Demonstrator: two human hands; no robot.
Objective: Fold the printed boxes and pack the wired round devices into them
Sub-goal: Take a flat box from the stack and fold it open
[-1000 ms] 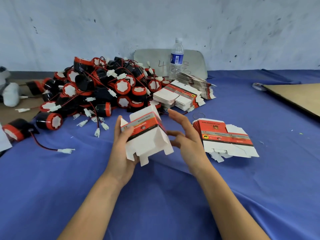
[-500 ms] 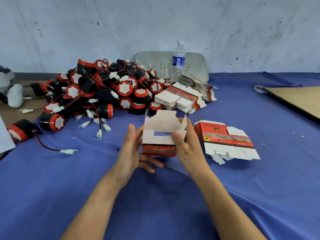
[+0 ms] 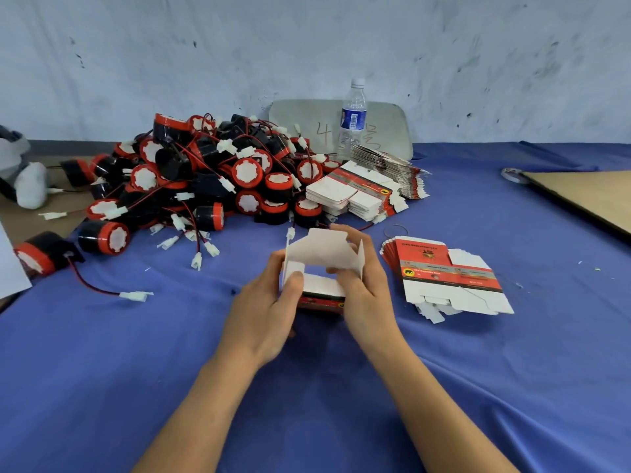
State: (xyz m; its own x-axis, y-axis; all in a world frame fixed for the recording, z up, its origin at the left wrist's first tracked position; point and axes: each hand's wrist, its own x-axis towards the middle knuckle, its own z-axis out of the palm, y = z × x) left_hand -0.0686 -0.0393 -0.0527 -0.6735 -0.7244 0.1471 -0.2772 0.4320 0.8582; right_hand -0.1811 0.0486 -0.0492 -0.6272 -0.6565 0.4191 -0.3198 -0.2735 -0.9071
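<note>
1. Printed box point(image 3: 322, 256) sits half-folded between my two hands at the middle of the head view, low over the blue cloth point(image 3: 512, 370). I cannot tell whether its base touches the cloth.
2. Its open end faces up toward me. White flaps stand up at the back and at both sides, and the red printed band shows along the near bottom edge.
3. My left hand point(image 3: 269, 308) grips the box's left side. The left thumb point(image 3: 296, 279) presses on a small white side flap inside the opening, and the other fingers are hidden behind and under the box.
4. My right hand point(image 3: 367, 295) grips the right side. The right fingers point(image 3: 345, 231) curl over the top of the back flap, and the right thumb point(image 3: 336, 273) lies against the inner face below it.
5. Both hands are curled round the box and hold nothing else.
6. The pile of wired round devices point(image 3: 205, 179) lies beyond the box to the left, apart from my fingers. A few of its white connectors lie near the back flap.
7. A fan of flat boxes point(image 3: 450, 278) lies just beside my right hand, not touching it.
8. A second stack of flat boxes point(image 3: 355, 196) lies further back against the pile, with a water bottle point(image 3: 353, 117) upright behind it.
</note>
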